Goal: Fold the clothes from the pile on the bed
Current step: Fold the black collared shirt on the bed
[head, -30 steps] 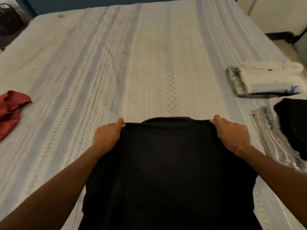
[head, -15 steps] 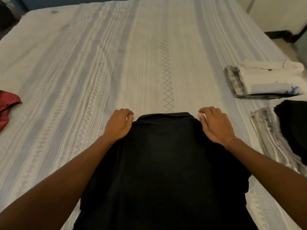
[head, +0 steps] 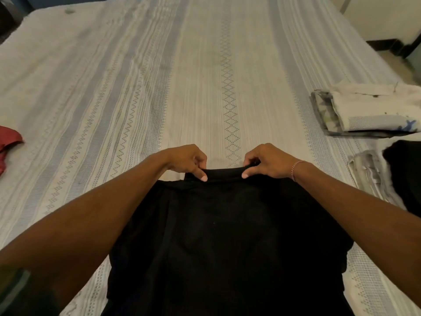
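A black shirt [head: 227,236] lies spread on the bed [head: 182,76] right in front of me, its collar at the far end. My left hand [head: 186,159] pinches the left end of the collar between thumb and fingers. My right hand [head: 266,160] pinches the right end the same way. The two hands are close together, a short stretch of collar between them. The shirt's lower part runs out of view at the bottom.
Folded pale clothes [head: 369,112] are stacked at the right edge of the bed. Nearer lie a grey garment [head: 369,179] and another black one [head: 405,174]. A red garment [head: 9,144] lies at the left edge. Floor and wall show at the top right.
Both hands have moved inward from the shirt's shoulders to the collar, and now pinch it instead of pressing on the cloth.
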Available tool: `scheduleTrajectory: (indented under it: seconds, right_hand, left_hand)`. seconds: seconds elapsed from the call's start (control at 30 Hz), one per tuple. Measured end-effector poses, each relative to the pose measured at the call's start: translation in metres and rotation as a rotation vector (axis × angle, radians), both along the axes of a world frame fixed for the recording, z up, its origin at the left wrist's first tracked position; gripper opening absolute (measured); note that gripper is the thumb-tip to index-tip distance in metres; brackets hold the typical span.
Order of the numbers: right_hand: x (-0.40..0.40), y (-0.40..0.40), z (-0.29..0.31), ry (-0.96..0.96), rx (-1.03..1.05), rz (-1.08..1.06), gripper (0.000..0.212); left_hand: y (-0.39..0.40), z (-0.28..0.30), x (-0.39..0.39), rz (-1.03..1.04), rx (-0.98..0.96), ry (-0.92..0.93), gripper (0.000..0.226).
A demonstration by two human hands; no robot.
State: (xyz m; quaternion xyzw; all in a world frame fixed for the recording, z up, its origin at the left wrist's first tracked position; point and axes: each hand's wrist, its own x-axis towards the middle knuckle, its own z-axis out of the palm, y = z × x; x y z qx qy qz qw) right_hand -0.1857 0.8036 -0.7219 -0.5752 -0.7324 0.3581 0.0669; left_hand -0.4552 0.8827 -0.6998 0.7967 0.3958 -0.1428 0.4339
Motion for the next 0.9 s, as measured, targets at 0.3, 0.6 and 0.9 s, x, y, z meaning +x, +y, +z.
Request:
scheduleTrajectory:
  seconds: [0.3, 0.6, 0.9]
  right_hand:
    - [0.008, -0.015, -0.008, -0.008, 0.155, -0.245, 0.038]
    - [0.073, -0.084, 0.007, -0.164, -0.195, -0.507, 0.066]
    - [0.131, -0.17, 0.039, 0.137, -0.684, -0.418, 0.054]
  left_hand:
    - [-0.011, -0.016, 0.004, 0.019, 0.588, 0.022, 0.027]
    - [-0.111, -0.031, 0.059, 0.016, 1.007, -0.128, 0.016]
    - [-0.21, -0.083, 0.167, -0.079, 0.462, -0.183, 0.063]
